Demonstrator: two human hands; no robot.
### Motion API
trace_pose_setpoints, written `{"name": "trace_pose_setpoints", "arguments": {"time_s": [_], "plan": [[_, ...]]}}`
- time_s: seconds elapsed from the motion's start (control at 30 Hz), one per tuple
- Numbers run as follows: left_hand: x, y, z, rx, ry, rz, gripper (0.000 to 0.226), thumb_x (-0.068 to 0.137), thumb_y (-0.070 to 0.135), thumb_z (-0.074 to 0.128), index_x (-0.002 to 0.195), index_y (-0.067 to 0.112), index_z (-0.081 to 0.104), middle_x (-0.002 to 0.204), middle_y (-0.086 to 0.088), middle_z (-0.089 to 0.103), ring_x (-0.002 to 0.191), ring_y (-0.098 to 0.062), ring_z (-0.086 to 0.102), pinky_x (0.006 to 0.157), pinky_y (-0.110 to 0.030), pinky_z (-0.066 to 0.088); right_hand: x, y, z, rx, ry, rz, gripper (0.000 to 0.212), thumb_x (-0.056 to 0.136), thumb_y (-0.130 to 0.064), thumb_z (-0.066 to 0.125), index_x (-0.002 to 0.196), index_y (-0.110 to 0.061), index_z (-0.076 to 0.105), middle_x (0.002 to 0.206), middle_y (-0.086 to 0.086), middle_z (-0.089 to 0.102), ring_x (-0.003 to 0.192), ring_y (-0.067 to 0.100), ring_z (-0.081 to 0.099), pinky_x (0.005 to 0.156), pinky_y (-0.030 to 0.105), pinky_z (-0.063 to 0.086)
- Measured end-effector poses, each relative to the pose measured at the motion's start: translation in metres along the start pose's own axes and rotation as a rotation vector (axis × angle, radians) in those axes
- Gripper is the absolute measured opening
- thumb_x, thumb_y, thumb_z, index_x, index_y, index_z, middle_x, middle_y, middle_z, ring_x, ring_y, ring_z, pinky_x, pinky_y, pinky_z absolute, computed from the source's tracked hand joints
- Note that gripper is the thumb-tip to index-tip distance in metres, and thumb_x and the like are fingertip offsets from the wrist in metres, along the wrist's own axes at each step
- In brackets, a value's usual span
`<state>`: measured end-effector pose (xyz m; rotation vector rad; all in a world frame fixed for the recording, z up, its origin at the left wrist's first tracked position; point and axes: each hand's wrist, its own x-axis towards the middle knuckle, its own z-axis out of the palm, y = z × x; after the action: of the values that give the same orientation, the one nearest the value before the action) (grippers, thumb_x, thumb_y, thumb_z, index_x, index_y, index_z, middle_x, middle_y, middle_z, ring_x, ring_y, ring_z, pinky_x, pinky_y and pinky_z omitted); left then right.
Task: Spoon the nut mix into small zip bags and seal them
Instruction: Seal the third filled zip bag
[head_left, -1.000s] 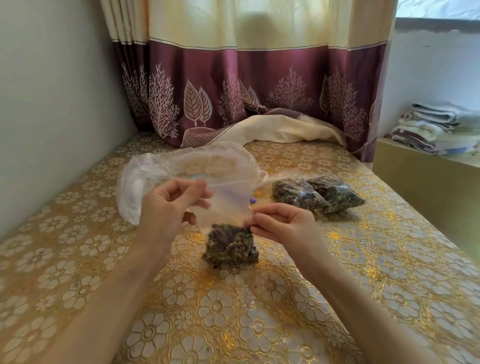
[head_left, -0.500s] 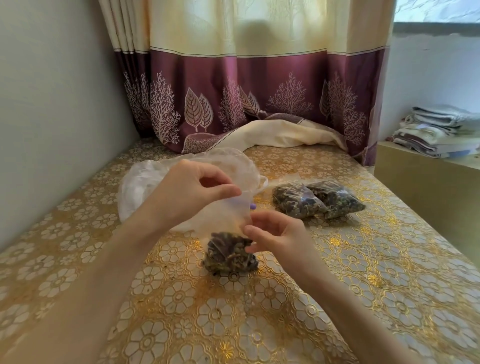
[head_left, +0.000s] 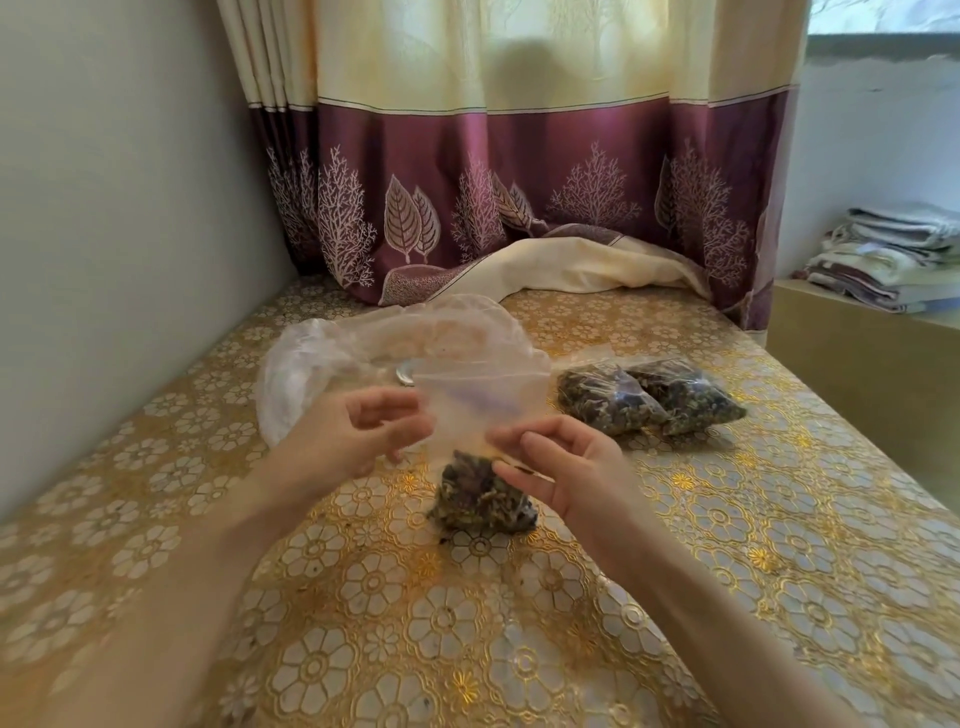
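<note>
Both hands (head_left: 363, 441) (head_left: 566, 467) pinch the bag (head_left: 480, 415) midway; floppy, slippery, bottom-heavy (grip at zip).

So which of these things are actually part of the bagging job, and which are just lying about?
Part of the job:
- small zip bag with nut mix, pinched by left hand and right hand
- two filled bags
- large clear bag behind
- spoon, partly hidden

Lying about:
- curtain
- folded cloths on the side shelf
- patterned table cover

Home bedroom — curtain (head_left: 519, 156), folded linens (head_left: 893, 254).
</note>
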<state>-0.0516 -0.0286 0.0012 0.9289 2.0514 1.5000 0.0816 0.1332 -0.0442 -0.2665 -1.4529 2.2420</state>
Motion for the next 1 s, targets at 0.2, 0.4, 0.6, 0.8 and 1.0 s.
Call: {"name": "trace_pose_setpoints", "arguments": {"time_s": [0.2, 0.4, 0.6, 0.8, 1.0], "plan": [[-0.004, -0.009, 0.023, -0.526, -0.106, -0.18, 0.04, 0.066, 0.01, 0.07, 0.106, 0.006, 0.066, 0.092, -0.008, 0.074, 0.054, -0.017, 0.067, 0.042, -0.016, 0.051, 0.0, -0.003, 0.002, 0.06, 0.024, 0.032, 0.026, 0.072, -0.002, 0.065, 0.096, 0.002, 0.057, 0.093, 0.019, 0.073, 0.091, 0.027, 0.071, 0.072, 0.024, 0.058], [-0.005, -0.006, 0.037, -0.746, -0.192, -0.142, 0.044, 0.07, 0.014, 0.068, 0.113, 0.005, 0.062, 0.108, -0.021, 0.068, 0.089, -0.029, 0.07, 0.06, -0.022, 0.058, 0.0, -0.007, 0.005, 0.019, 0.014, 0.043, 0.047, 0.066, -0.01, 0.072, 0.11, -0.001, 0.059, 0.097, 0.017, 0.073, 0.09, 0.024, 0.071, 0.07, 0.02, 0.057], [-0.005, -0.011, 0.039, -0.678, -0.096, -0.091, 0.025, 0.076, 0.015, 0.061, 0.096, 0.003, 0.069, 0.098, -0.018, 0.072, 0.079, -0.026, 0.072, 0.058, -0.022, 0.057, -0.002, -0.008, 0.004, 0.055, 0.021, 0.056, 0.032, 0.067, -0.009, 0.067, 0.098, 0.0, 0.066, 0.092, 0.019, 0.073, 0.084, 0.024, 0.072, 0.067, 0.021, 0.057], [-0.006, -0.007, 0.033, -0.58, -0.144, -0.105, 0.03, 0.082, 0.021, 0.055, 0.098, -0.001, 0.067, 0.097, -0.02, 0.071, 0.085, -0.028, 0.071, 0.06, -0.024, 0.058, -0.003, -0.016, 0.002, 0.049, 0.019, 0.094, 0.02, 0.071, -0.01, 0.065, 0.088, -0.002, 0.071, 0.089, 0.02, 0.073, 0.082, 0.024, 0.073, 0.066, 0.024, 0.058], [-0.01, -0.001, 0.027, -0.546, -0.172, -0.119, 0.036, 0.086, 0.028, 0.05, 0.104, 0.0, 0.063, 0.096, -0.02, 0.072, 0.085, -0.027, 0.071, 0.06, -0.023, 0.057, -0.006, -0.02, 0.002, 0.074, -0.018, 0.111, 0.024, 0.074, -0.012, 0.06, 0.091, 0.002, 0.068, 0.085, 0.018, 0.073, 0.077, 0.021, 0.073, 0.062, 0.022, 0.057]]}}
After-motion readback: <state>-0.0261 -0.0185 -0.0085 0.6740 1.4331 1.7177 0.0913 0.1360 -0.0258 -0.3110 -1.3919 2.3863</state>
